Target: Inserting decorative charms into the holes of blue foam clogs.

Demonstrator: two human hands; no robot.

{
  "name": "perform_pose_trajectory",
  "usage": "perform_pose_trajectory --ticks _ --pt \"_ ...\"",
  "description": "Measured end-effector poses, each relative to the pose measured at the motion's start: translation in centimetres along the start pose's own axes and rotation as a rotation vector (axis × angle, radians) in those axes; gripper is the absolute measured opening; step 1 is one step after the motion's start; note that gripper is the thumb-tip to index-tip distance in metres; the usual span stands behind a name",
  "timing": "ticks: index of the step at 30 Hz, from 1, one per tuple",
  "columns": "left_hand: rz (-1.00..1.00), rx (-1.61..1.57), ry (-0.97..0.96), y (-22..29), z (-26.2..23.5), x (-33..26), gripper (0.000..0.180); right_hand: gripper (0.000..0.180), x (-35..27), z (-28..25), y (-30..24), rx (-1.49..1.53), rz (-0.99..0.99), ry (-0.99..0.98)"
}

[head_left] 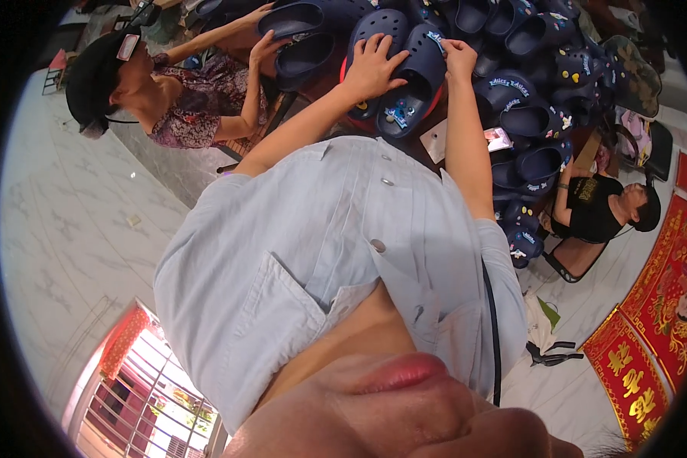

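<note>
A pale blue button-front cotton shirt (320, 252) is seen nearest, filling the centre. At twelve o'clock, a navy blue perforated foam clog (408, 88) is held on the crowded surface (435, 141). The left hand (374, 65) is laid flat on it, fingers spread. The right hand (459, 57) is pinching its heel strap (437, 38). More navy clogs (534, 153) are piled at two o'clock.
</note>
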State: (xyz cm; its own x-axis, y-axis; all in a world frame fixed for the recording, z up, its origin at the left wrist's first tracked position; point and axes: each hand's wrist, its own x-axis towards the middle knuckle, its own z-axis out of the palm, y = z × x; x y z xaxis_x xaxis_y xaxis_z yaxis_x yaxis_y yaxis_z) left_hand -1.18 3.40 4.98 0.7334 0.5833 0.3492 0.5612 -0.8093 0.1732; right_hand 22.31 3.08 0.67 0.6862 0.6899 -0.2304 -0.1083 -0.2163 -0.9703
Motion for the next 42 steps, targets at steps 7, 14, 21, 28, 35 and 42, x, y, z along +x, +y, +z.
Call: perform_pose_trajectory --ticks 7,14,21,28,35,42 --pt "-0.018 0.001 0.012 0.2 0.4 -0.1 0.067 0.019 -0.5 0.7 0.0 -0.361 -0.153 0.131" --pt "-0.027 -0.008 0.005 0.1 0.5 -0.2 0.069 0.015 -1.1 0.7 0.3 -0.537 -0.398 0.146" --pt "-0.017 -0.031 0.015 0.1 0.5 -0.2 0.069 0.007 -1.7 0.1 1.0 -0.696 -0.757 0.092" --pt "-0.020 -0.005 -0.008 -0.1 0.6 0.1 0.069 0.016 -2.3 -1.8 -0.4 -0.812 -0.783 -0.049" --pt "-0.017 0.020 0.029 -0.3 0.5 0.0 0.069 0.010 -10.8 -3.6 -4.5 -0.634 -0.962 -0.071" --pt "0.043 0.011 0.150 0.4 -2.5 0.8 0.045 0.028 -17.3 -3.2 -1.3 -1.000 -1.151 -0.568"
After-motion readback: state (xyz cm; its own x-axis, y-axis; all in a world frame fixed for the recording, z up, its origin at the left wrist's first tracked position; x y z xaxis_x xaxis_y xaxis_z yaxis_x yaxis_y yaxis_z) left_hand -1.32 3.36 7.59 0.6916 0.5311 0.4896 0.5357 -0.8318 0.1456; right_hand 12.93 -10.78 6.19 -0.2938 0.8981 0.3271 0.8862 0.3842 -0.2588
